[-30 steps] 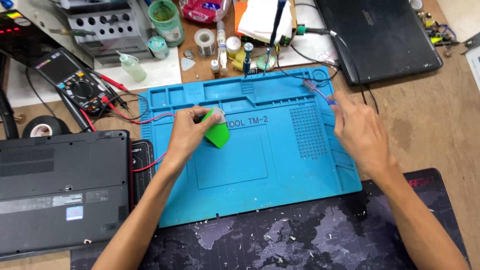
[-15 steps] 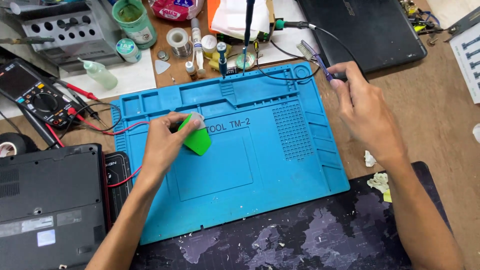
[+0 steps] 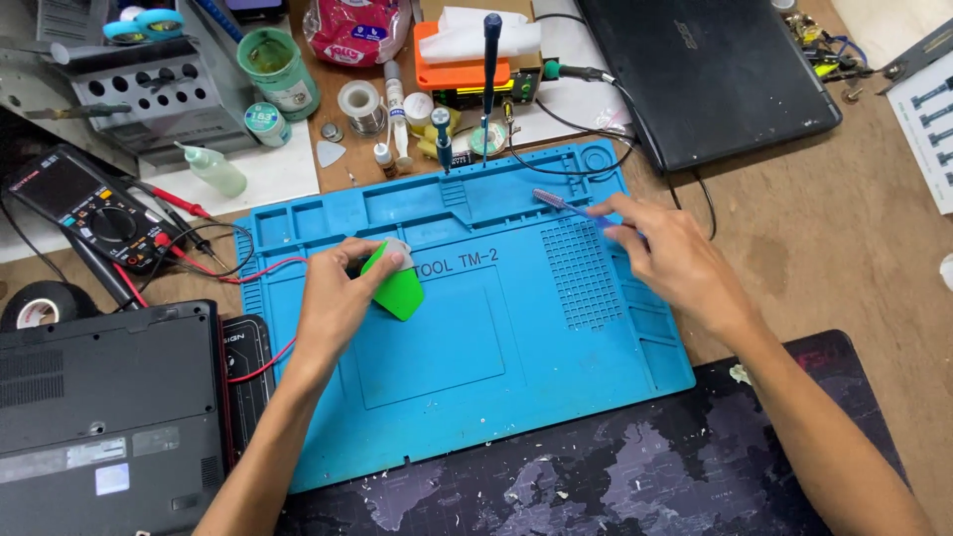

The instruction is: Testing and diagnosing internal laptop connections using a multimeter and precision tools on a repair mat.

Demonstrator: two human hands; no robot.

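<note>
My left hand [image 3: 342, 298] pinches a green triangular plastic pick [image 3: 399, 285] and holds it down on a blue silicone work mat [image 3: 476, 387], left of the mat's middle. My right hand [image 3: 670, 260] rests near the mat's upper right corner and grips a thin brush-like tool with a purple handle [image 3: 561, 203], whose tip points left across the mat's upper tray row.
A closed black laptop [image 3: 710, 74] lies at the upper right and a dark laptop base [image 3: 104, 407] at the lower left. A multimeter [image 3: 84, 210] with red leads, a tape roll [image 3: 40, 308], bottles, solder, and an orange box crowd the back edge. A dark map-print pad [image 3: 596, 476] is below.
The view has shifted, so the mat sits more centrally. My right hand has come down from the mat's far right corner and brought the purple-handled tool onto the mat. My left hand still holds the green pick.
</note>
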